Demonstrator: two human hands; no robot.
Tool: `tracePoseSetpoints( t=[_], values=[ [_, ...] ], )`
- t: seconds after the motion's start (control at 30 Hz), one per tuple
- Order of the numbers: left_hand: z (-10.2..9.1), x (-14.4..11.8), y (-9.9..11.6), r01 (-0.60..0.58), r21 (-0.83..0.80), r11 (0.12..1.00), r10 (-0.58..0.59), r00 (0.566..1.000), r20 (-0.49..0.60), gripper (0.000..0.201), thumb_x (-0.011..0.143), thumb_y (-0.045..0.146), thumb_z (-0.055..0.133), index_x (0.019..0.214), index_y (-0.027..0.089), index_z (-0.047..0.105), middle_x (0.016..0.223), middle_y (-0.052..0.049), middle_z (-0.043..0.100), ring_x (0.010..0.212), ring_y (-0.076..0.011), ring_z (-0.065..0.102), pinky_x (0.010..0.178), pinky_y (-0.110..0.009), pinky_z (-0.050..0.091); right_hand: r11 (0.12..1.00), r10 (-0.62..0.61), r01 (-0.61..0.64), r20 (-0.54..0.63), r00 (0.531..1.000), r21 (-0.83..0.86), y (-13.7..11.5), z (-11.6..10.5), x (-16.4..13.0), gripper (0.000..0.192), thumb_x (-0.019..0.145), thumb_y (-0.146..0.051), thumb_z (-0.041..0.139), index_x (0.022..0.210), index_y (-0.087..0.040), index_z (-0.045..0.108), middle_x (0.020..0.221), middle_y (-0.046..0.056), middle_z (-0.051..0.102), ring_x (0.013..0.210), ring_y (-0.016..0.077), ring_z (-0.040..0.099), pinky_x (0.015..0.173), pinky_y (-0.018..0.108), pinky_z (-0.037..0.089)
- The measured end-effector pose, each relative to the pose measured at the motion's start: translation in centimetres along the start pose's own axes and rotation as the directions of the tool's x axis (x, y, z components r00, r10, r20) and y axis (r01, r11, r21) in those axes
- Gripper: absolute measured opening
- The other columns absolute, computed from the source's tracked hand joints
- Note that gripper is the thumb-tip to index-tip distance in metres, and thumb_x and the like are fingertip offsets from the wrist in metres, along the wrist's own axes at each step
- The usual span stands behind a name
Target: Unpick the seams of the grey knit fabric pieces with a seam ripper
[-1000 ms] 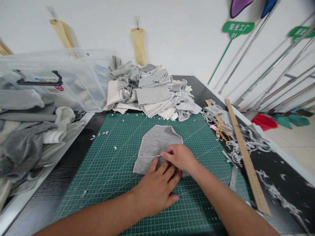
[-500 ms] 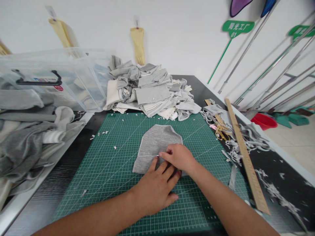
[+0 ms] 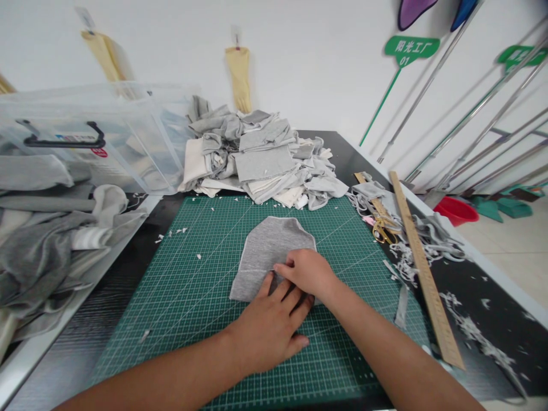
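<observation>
A grey knit fabric piece (image 3: 274, 242) with pale stitched edges lies on the green cutting mat (image 3: 171, 319). A light stitched line crosses its lower part. My left hand (image 3: 274, 319) rests flat over the lower edge of the piece, fingers spread and fingertips just below that line. Above it, my right hand (image 3: 306, 274) has thumb and forefinger pinched together at the stitched line. A small pale tip shows at the pinch, too small to name. The right hand and left fingers cover the lower right of the fabric.
A heap of grey and cream cloth (image 3: 265, 160) stands behind the mat. More cloth (image 3: 38, 251) and a clear plastic box (image 3: 128, 154) are at the left. On the right lie a wooden ruler (image 3: 423, 274), gold-handled scissors (image 3: 382, 233) and fabric scraps (image 3: 483, 337).
The view has shifted very slightly. Both hands keep nearly the same place and pose on the fabric.
</observation>
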State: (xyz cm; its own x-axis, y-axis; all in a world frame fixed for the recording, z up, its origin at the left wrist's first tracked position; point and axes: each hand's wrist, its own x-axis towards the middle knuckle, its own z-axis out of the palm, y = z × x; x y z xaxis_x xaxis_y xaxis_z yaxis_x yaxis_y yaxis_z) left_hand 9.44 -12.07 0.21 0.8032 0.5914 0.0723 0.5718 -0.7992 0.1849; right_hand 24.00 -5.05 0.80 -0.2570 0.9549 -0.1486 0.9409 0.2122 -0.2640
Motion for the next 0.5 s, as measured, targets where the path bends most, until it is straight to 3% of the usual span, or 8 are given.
tracePoseSetpoints(
  t=[0.5],
  values=[
    [0.11, -0.10, -0.02, 0.008, 0.008, 1.000, -0.007, 1.000, -0.009, 0.061, 0.089, 0.056, 0.035, 0.140, 0.022, 0.033, 0.142, -0.009, 0.035, 0.133, -0.0325, 0.022, 0.108, -0.056, 0.013, 0.999, -0.026, 0.026, -0.002, 1.000, 0.043, 0.29, -0.25, -0.01, 0.047, 0.084, -0.058, 0.045, 0.071, -0.019, 0.068, 0.066, 0.004, 0.066, 0.060, 0.0151, 0.056, 0.052, 0.026, 0.030]
  ],
)
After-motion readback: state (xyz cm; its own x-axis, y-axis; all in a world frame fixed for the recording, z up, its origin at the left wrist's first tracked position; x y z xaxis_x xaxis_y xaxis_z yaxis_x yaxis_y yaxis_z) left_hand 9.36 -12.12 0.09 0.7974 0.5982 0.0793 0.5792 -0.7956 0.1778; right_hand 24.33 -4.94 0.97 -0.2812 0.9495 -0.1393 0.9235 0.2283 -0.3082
